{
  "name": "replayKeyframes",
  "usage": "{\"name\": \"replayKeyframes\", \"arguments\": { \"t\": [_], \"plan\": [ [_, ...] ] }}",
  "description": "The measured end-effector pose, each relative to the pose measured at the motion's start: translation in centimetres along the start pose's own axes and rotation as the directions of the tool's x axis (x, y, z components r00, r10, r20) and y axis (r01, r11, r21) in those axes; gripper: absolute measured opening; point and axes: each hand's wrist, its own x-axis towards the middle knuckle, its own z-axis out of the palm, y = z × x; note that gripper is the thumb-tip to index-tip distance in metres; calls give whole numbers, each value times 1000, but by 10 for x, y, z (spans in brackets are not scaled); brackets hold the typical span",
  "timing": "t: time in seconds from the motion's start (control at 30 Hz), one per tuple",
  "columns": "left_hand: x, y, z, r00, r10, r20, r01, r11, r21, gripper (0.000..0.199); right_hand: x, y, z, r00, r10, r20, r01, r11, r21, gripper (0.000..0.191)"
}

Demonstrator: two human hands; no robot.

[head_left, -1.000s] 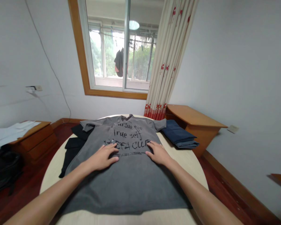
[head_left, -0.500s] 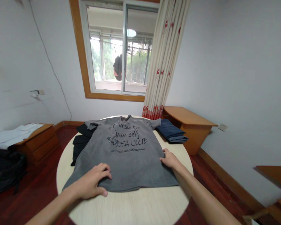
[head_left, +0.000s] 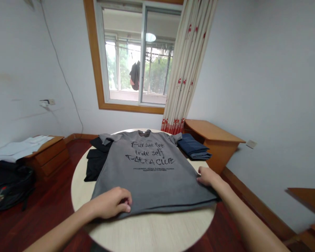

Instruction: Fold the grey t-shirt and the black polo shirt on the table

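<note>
A grey T-shirt (head_left: 152, 182) with black lettering lies spread on a round pale table (head_left: 147, 232), its collar toward the window and its hem toward me. Near the lower left of the shirt, my left hand (head_left: 114, 203) has its fingers curled on the cloth close to the hem. My right hand (head_left: 207, 176) pinches the shirt's right side edge, above the hem corner. The lettering lies flat and readable, and the hem shows two layers slightly apart at the right.
Black folded clothes (head_left: 96, 164) lie at the table's left, and folded navy clothes (head_left: 193, 147) at the back right. A wooden desk (head_left: 212, 131) stands beyond. At the left are a low cabinet (head_left: 52, 154) and a black bag (head_left: 10, 182) on the floor.
The shirt's lower right side has been drawn to the right with my right hand, and the cloth is smoother. My left fingers have curled in onto the shirt. The view has shifted slightly.
</note>
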Motion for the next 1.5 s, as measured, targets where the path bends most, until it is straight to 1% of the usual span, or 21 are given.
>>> {"name": "replayKeyframes", "arguments": {
  "t": [0.07,0.1,0.13,0.17,0.2,0.23,0.27,0.3,0.33,0.4,0.47,0.57,0.73,0.83,0.93,1.0,1.13,1.23,1.37,1.43,1.5],
  "plan": [
    [12,2,1,998,-3,61,5,999,-47,25,-9,-25,7,999,-29,-41,25,995,-92,35],
    [22,3,2,999,14,32,-13,999,-46,29,-14,-43,12,991,-109,-82,100,989,-110,39],
    [35,3,3,998,40,-38,-41,999,-23,33,-17,-64,16,972,-208,-113,199,976,-93,42],
    [49,3,5,988,77,-136,-74,997,25,35,-19,-88,21,936,-321,-144,317,947,-56,45],
    [65,1,8,969,110,-221,-92,992,88,37,-19,-112,27,882,-442,-162,446,895,-11,49],
    [80,-2,11,950,123,-286,-84,986,145,39,-18,-134,34,816,-549,-182,562,827,29,54],
    [95,-6,16,941,127,-315,-65,978,200,41,-16,-155,41,774,-607,-179,624,779,62,57],
    [108,-12,20,941,109,-319,-28,968,248,43,-13,-171,49,756,-636,-154,652,753,88,59],
    [118,-19,25,947,70,-313,22,960,280,47,-8,-183,56,756,-642,-129,654,748,115,61],
    [128,-37,31,959,-18,-283,108,945,308,55,2,-193,69,770,-629,-105,638,753,164,62],
    [127,-54,34,961,-68,-268,152,938,311,64,12,-186,78,784,-609,-120,620,761,193,66],
    [113,-74,32,949,-94,-299,191,931,312,69,28,-160,82,822,-551,-144,569,799,194,71],
    [88,-91,24,913,-185,-363,307,898,316,68,49,-105,83,917,-370,-147,391,907,157,71],
    [74,-100,22,898,-211,-386,347,880,326,68,54,-75,87,949,-271,-160,292,948,129,68],
    [59,-105,22,884,-227,-409,375,867,327,67,54,-52,90,955,-222,-196,245,964,103,66],
    [51,-106,22,875,-233,-425,388,863,324,66,51,-43,90,953,-202,-225,229,968,99,63],
    [40,-103,22,861,-243,-447,409,852,325,63,42,-36,86,944,-146,-297,206,962,182,53],
    [36,-101,23,860,-248,-446,416,848,329,62,35,-33,84,940,-87,-330,183,945,273,50],
    [32,-99,25,856,-246,-456,420,844,334,61,30,-27,85,933,-96,-347,201,939,280,48],
    [29,-97,27,837,-243,-490,442,828,345,57,29,-25,85,930,-97,-355,199,944,263,44],
    [26,-94,28,791,-248,-560,499,790,355,50,28,-23,84,925,-86,-370,186,952,242,40]
  ]
}}
